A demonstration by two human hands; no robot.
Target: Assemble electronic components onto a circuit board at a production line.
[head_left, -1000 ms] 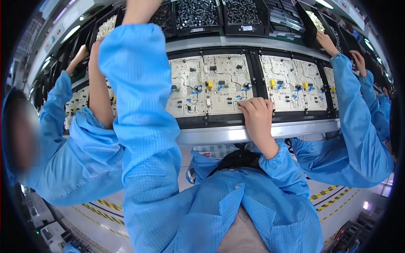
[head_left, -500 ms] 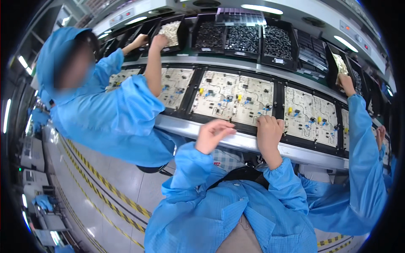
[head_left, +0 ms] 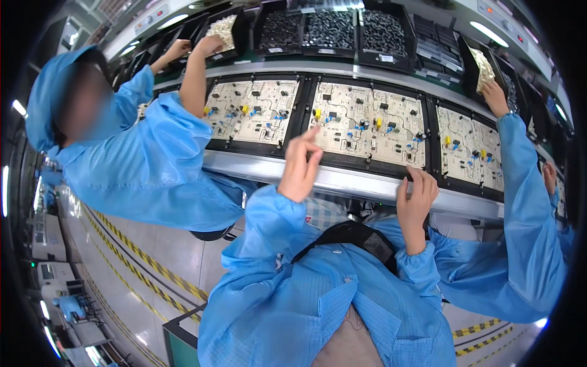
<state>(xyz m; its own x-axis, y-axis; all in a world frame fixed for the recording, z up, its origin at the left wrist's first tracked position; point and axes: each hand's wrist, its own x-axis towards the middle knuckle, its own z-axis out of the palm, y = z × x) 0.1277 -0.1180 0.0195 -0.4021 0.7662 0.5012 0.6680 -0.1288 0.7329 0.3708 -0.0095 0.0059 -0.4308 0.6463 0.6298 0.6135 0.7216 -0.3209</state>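
Observation:
In front of me a pale circuit board [head_left: 345, 101] lies in a black frame [head_left: 367, 164], carrying yellow, blue and black components. My left hand [head_left: 299, 165] is raised by the board's lower left corner, index finger stretched out and the other fingers partly bent. Nothing shows in it. My right hand [head_left: 417, 199] is at the lower right of the same frame, fingers extended and thumb apart, with no object visible. Its fingertips are close to the frame's near edge; whether they touch it I cannot tell.
More framed boards lie to the left [head_left: 251, 113] and right [head_left: 468, 147] along a metal rail [head_left: 348, 182]. Behind stand black bins of dark parts [head_left: 385, 30] and pale parts [head_left: 223, 30]. Co-workers in blue reach into bins at left [head_left: 140, 159] and right [head_left: 529, 202].
The framed boards have shifted right relative to the bins. My left hand has risen toward the board's left side. My right hand's bent fingers have straightened. The whole view has shifted a little.

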